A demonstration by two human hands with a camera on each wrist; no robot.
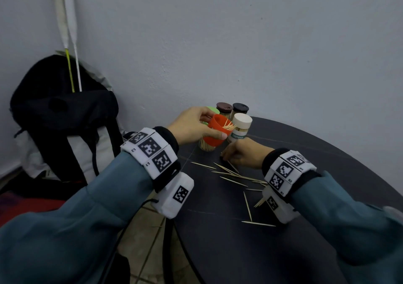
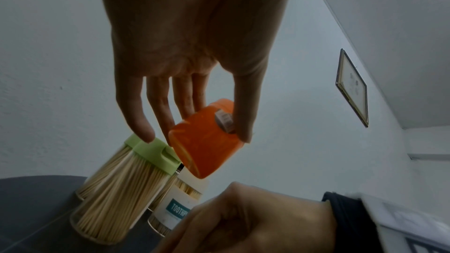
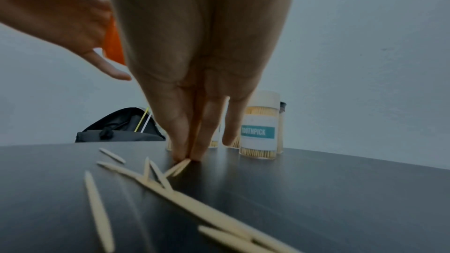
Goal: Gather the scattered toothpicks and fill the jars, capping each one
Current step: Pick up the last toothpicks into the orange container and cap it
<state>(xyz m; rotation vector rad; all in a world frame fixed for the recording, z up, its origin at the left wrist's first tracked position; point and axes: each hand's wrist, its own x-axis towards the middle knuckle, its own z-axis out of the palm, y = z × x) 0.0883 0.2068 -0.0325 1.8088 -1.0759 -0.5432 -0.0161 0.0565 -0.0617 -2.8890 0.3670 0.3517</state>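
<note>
- Dark desk: loose toothpicks lie near-right.
- Left hand grips the orange jar, tilted, part-filled; hold it steady.
- Right hand pinches one toothpick; lift cleanly, drop in tip-first.

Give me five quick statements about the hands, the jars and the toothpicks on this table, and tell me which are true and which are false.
1. The left hand holds the orange jar tilted above the table. True.
2. The orange jar is empty. False: toothpicks stick out of its mouth.
3. The right hand has its fingertips down on the table at loose toothpicks. True.
4. The white-lidded jar lies on its side. False: it stands upright, capped.
5. All the toothpicks have been gathered. False: many lie scattered on the table.
</note>
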